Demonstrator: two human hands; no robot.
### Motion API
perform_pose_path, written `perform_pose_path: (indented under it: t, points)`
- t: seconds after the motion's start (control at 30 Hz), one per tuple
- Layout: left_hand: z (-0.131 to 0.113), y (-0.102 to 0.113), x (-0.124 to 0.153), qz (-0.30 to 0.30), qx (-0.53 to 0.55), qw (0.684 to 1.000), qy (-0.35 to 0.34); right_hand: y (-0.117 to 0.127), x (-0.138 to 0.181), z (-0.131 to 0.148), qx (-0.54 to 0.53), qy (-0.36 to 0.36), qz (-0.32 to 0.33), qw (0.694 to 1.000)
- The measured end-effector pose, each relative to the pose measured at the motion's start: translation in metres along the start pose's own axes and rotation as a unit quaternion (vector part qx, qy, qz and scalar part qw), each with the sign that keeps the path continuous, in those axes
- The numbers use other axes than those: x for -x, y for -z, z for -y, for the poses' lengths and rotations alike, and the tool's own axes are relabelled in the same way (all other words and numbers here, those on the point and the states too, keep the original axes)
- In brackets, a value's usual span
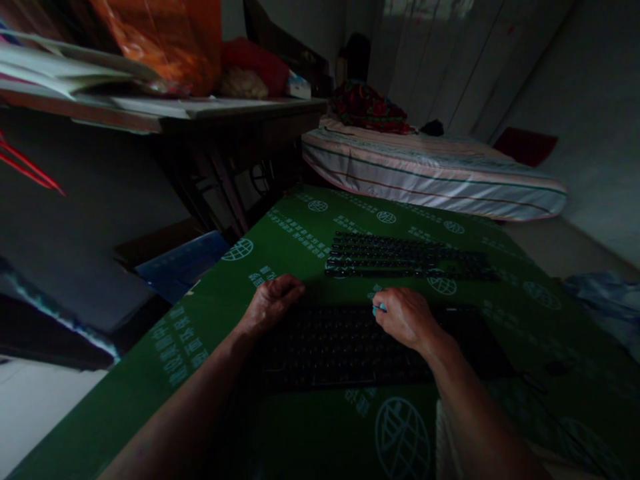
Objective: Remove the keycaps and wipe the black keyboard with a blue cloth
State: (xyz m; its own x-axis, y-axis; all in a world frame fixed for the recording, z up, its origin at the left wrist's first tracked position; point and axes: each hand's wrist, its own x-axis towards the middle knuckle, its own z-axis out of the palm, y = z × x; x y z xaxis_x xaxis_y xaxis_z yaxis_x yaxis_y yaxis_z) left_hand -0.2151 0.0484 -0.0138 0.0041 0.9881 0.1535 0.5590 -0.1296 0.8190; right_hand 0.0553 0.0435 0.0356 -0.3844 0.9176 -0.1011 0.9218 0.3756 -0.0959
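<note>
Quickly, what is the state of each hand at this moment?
Left hand: curled at the keyboard; whether it grips anything cannot be told.
Right hand: closed, holding a small blue object.

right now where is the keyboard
In the head view, the keyboard lies on the green surface, below and slightly right of centre, with the left hand by its far left corner, the right hand over it and rows of black keys beyond.

Dim room from where I'm standing. Pale wall (pixel 610 133) right; back wall (pixel 450 73) has vertical seams, bright patch up high. Bed (pixel 430 177), striped sheet, past the far edge of the green printed table (pixel 300 440). Cluttered dark-legged desk (pixel 220 110) left. Greyish floor (pixel 550 245) between bed and right wall.
</note>
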Motion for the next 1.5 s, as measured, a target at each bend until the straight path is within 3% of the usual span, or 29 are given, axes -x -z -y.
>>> perform_pose_path:
  t: [0.17, 0.8, 1.0, 1.3, 1.5]
  points:
    - [-0.002, 0.001, 0.0, -0.001, -0.024, 1.0, 0.005, -0.002, 0.0, 0.007, -0.002, 0.033, -0.021, 0.999]
    - [-0.002, 0.001, -0.003, 0.005, -0.024, 1.0, 0.002, 0.003, 0.002, -0.001, 0.021, -0.012, -0.012, 1.0]
    - [-0.006, 0.0, -0.003, 0.009, 0.007, 1.0, 0.02, 0.005, 0.002, 0.006, 0.013, 0.02, -0.009, 1.0]
    - [-0.011, 0.0, -0.002, 0.008, -0.023, 0.999, 0.032, 0.013, 0.003, -0.019, 0.017, -0.069, -0.004, 0.997]
    - [-0.012, 0.001, -0.002, 0.001, -0.052, 0.998, 0.028, 0.01, 0.001, -0.013, -0.001, -0.035, 0.03, 0.999]
